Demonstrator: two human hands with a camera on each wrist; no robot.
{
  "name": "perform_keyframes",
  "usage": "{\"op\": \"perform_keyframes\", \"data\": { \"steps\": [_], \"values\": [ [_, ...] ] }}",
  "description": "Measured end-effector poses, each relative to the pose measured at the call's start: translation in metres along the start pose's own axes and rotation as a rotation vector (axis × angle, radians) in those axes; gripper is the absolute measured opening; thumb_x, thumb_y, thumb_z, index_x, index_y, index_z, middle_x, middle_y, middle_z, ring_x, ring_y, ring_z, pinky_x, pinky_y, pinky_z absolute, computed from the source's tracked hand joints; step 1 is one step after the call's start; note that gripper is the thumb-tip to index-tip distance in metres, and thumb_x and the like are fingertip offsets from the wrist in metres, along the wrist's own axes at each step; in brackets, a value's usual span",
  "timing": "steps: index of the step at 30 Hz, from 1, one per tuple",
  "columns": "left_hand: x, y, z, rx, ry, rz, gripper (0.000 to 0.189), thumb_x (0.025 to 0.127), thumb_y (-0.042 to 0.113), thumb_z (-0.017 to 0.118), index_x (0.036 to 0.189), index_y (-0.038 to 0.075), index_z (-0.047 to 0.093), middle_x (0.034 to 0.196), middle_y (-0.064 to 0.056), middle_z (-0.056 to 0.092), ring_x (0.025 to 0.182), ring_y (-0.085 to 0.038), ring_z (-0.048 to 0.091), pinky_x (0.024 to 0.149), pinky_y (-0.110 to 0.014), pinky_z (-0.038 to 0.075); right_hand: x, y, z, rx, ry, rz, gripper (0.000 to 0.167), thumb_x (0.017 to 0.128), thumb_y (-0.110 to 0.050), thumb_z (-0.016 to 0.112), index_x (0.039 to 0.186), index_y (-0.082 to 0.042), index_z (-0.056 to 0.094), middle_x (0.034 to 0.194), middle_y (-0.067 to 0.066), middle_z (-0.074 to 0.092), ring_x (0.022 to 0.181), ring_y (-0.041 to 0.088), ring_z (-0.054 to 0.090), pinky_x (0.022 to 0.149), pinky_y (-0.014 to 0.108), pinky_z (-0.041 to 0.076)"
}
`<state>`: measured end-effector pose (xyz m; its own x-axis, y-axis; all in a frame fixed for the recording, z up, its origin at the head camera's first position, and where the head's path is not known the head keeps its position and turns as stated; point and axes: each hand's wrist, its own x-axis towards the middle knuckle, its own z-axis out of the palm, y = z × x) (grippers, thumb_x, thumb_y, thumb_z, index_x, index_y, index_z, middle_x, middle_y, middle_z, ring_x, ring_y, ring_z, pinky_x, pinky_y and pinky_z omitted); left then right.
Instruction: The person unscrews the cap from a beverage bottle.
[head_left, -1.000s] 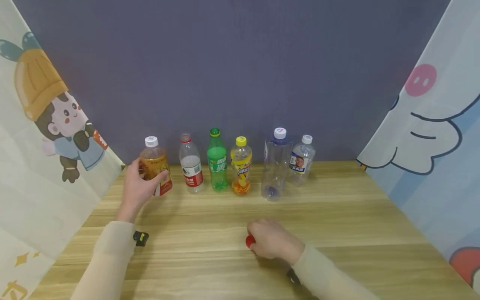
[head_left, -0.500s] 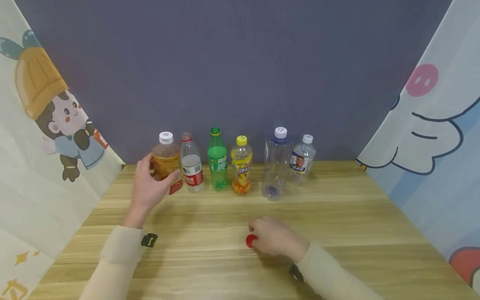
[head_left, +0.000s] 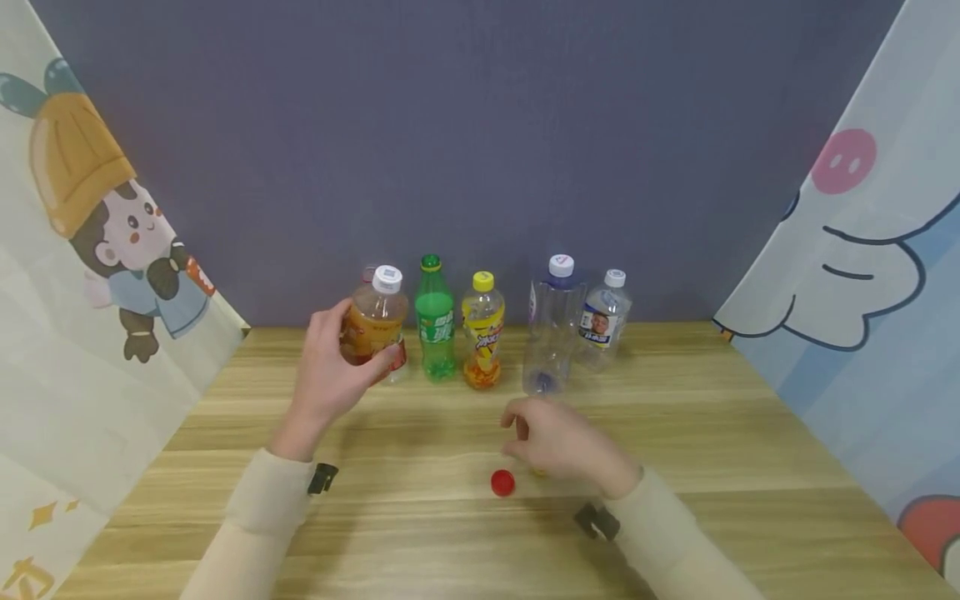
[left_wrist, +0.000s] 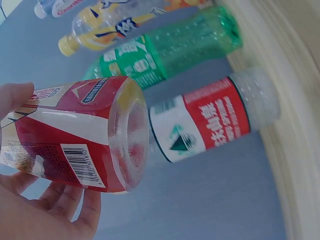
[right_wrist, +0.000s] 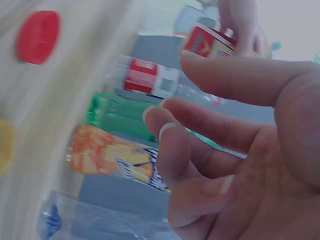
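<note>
My left hand [head_left: 330,375] grips a plastic drink bottle [head_left: 378,312] with a white cap and an orange-red label, fingers on one side and thumb on the other. In the left wrist view its ridged base faces the camera, off the table. Behind it stands a clear bottle [left_wrist: 217,120] with a red-and-white label, mostly covered in the head view. My right hand [head_left: 562,442] hovers over the table with loosely bent fingers and nothing between them. A red cap [head_left: 502,482] lies just left of it. A yellow cap [right_wrist: 6,146] lies close by, partly hidden under that hand in the head view.
Along the dark back wall [head_left: 480,150] stand a green bottle [head_left: 436,325], a yellow-capped bottle [head_left: 483,329], a tall clear bottle [head_left: 553,325] and a smaller white-capped bottle [head_left: 603,317]. Printed curtains [head_left: 840,267] bound the wooden table [head_left: 675,417] at the sides.
My left hand has carried the orange-red bottle rightward, in front of the red-and-white one. My right hand has let go of the red cap and moved up and away from it.
</note>
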<state>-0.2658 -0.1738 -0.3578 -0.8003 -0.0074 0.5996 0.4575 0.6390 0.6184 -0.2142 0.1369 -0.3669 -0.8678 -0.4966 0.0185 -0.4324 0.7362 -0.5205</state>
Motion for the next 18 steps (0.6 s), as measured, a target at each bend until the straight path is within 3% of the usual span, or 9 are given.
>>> {"op": "perform_keyframes", "data": {
  "steps": [7, 18],
  "values": [
    [0.000, 0.014, 0.014, 0.059, 0.028, 0.149, 0.081, 0.074, 0.021, 0.090, 0.143, 0.006, 0.051, 0.119, -0.021, 0.051, 0.109, -0.036, 0.050, 0.088, -0.055, 0.047, 0.001, -0.002, -0.022, 0.052, 0.094, -0.042, 0.018, 0.089, -0.018, 0.076, 0.102, -0.007, 0.071, 0.079, -0.005, 0.060, 0.071, 0.012, 0.055, 0.066, 0.030, 0.049],
    [-0.001, 0.039, 0.031, 0.097, 0.023, 0.263, 0.082, 0.071, 0.022, 0.090, 0.142, 0.009, 0.052, 0.121, -0.019, 0.053, 0.110, -0.035, 0.052, 0.090, -0.055, 0.048, -0.001, -0.005, -0.041, 0.173, 0.212, -0.037, 0.014, 0.095, -0.025, 0.070, 0.099, -0.011, 0.072, 0.081, -0.004, 0.064, 0.075, 0.015, 0.058, 0.067, 0.032, 0.052]
  ]
}}
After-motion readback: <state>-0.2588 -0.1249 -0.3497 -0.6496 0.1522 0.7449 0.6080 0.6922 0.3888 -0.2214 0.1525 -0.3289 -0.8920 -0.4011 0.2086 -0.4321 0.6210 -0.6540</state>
